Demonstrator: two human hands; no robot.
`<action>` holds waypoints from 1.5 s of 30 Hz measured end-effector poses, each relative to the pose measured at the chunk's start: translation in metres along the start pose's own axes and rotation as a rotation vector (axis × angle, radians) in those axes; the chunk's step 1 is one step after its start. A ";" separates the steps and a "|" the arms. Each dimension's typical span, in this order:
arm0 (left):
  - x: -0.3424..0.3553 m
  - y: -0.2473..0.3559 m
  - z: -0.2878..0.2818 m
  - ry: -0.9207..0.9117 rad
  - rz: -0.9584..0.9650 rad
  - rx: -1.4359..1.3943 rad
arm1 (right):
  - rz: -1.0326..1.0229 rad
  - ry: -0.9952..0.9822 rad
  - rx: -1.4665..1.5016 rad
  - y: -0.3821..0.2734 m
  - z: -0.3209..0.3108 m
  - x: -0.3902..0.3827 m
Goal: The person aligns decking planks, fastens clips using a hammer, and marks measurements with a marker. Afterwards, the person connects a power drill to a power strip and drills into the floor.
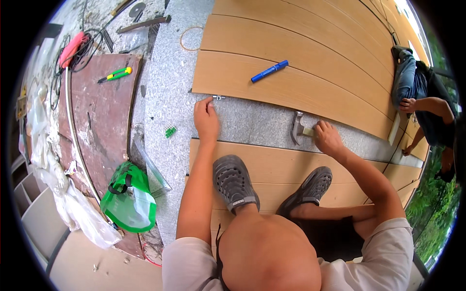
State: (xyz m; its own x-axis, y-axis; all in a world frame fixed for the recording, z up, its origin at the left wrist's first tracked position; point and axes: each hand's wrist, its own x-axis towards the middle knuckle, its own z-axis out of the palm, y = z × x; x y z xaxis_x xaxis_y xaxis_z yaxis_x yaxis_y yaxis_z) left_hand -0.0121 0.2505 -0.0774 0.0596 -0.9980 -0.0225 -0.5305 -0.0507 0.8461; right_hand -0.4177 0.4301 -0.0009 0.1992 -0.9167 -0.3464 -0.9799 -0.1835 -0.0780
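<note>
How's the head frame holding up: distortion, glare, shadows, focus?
Head view: fisheye bows the seams of the upper boards, black rim all round; same view: white blown-out strip at upper right; same view: soft shadow between the shoes; same view: hammer outline clear, metal clip by the left hand too small for detail.

I see, from my remote post, a grey speckled floor [167, 72] carrying tan planks [233, 68], small green pieces [170, 132] and a thin loop [181, 39]. A blue marker [270, 71] lies on the planks; a green-and-yellow cutter [116, 74] rests on the reddish-brown board [94, 104] to my left.
</note>
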 end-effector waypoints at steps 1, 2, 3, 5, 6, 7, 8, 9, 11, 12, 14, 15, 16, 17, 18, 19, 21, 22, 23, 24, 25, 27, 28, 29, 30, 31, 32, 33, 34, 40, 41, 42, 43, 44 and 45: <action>0.001 0.001 -0.002 -0.015 -0.009 -0.023 | 0.004 0.000 -0.005 0.006 0.005 0.000; 0.005 0.001 -0.005 0.016 0.025 -0.012 | 0.030 -0.072 -0.023 0.015 0.010 0.003; 0.011 -0.003 -0.013 0.016 0.027 -0.014 | 0.054 -0.143 -0.037 0.018 0.014 0.007; 0.023 -0.013 -0.033 0.069 0.019 0.127 | 0.014 -0.287 0.101 0.011 -0.008 0.019; 0.031 -0.020 -0.041 0.107 0.094 0.174 | -0.025 -0.429 0.229 0.008 -0.027 0.028; 0.037 -0.022 -0.046 0.118 0.086 0.175 | -0.037 -0.430 0.223 0.005 -0.039 0.031; 0.044 -0.025 -0.052 0.090 0.151 0.187 | 0.008 -0.492 0.342 0.000 -0.052 0.033; 0.049 -0.024 -0.050 0.059 0.216 0.185 | 0.065 -0.554 0.453 -0.003 -0.065 0.030; 0.058 -0.028 -0.052 0.070 0.223 0.211 | 0.047 -0.463 0.490 -0.022 -0.079 0.026; 0.061 -0.033 -0.050 0.068 0.281 0.200 | 0.002 -0.370 0.458 -0.036 -0.085 0.026; 0.062 -0.044 -0.052 0.119 0.323 0.129 | -0.135 -0.170 0.430 -0.076 -0.098 0.036; 0.062 -0.043 -0.053 0.126 0.318 0.132 | -0.223 -0.061 0.424 -0.095 -0.108 0.043; 0.061 -0.040 -0.052 0.100 0.311 0.130 | -0.267 -0.017 0.524 -0.110 -0.116 0.048; 0.061 -0.038 -0.052 0.074 0.305 0.132 | -0.265 -0.021 0.521 -0.119 -0.113 0.054; 0.061 -0.041 -0.058 0.072 0.303 0.135 | -0.272 -0.067 0.497 -0.127 -0.104 0.059; 0.066 -0.044 -0.062 0.038 0.308 0.118 | -0.275 -0.109 0.465 -0.135 -0.097 0.068; 0.072 -0.044 -0.065 0.005 0.312 0.101 | -0.314 -0.066 0.377 -0.157 -0.079 0.091; 0.073 -0.037 -0.063 -0.072 0.216 0.037 | -0.348 -0.029 0.289 -0.163 -0.070 0.100; 0.074 -0.030 -0.061 -0.150 0.119 -0.027 | -0.341 -0.033 0.285 -0.166 -0.062 0.109; 0.074 -0.031 -0.067 -0.154 0.113 -0.019 | -0.343 -0.006 0.279 -0.175 -0.053 0.119; 0.076 -0.033 -0.070 -0.173 0.101 -0.057 | -0.342 0.021 0.269 -0.181 -0.047 0.128; 0.078 -0.037 -0.073 -0.194 0.087 -0.095 | -0.337 0.065 0.270 -0.187 -0.039 0.139; 0.079 -0.039 -0.073 -0.193 0.088 -0.109 | -0.316 0.118 0.244 -0.187 -0.036 0.145; 0.079 -0.042 -0.073 -0.193 0.089 -0.124 | -0.294 0.170 0.217 -0.186 -0.033 0.149; 0.079 -0.042 -0.072 -0.196 0.086 -0.126 | -0.292 0.165 0.217 -0.185 -0.031 0.152; 0.078 -0.041 -0.070 -0.165 0.091 -0.114 | -0.289 0.183 0.217 -0.183 -0.029 0.154; 0.078 -0.040 -0.068 -0.135 0.097 -0.103 | -0.286 0.201 0.217 -0.181 -0.028 0.155; 0.078 -0.040 -0.068 -0.137 0.095 -0.105 | -0.284 0.198 0.217 -0.181 -0.026 0.154; 0.078 -0.040 -0.067 -0.130 0.096 -0.106 | -0.262 0.202 0.210 -0.180 -0.025 0.153; 0.076 -0.038 -0.065 -0.099 0.078 -0.090 | -0.144 0.159 0.196 -0.192 -0.028 0.141; 0.076 -0.037 -0.064 -0.094 0.064 -0.101 | -0.097 0.138 0.195 -0.198 -0.028 0.138; 0.076 -0.039 -0.064 -0.095 0.065 -0.099 | -0.097 0.138 0.197 -0.205 -0.026 0.136; 0.076 -0.041 -0.064 -0.088 0.077 -0.094 | -0.064 0.145 0.199 -0.212 -0.022 0.134; 0.076 -0.042 -0.064 -0.081 0.088 -0.089 | -0.033 0.151 0.202 -0.219 -0.017 0.130; 0.076 -0.042 -0.063 -0.082 0.088 -0.089 | -0.032 0.151 0.202 -0.224 -0.012 0.125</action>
State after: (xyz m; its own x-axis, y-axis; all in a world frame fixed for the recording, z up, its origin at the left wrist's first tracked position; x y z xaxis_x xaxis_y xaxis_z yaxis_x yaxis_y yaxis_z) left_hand 0.0682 0.1791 -0.0813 -0.0551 -0.9984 0.0138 -0.4533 0.0373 0.8906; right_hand -0.1738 0.3522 -0.0158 0.2115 -0.9570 -0.1986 -0.9488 -0.1522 -0.2769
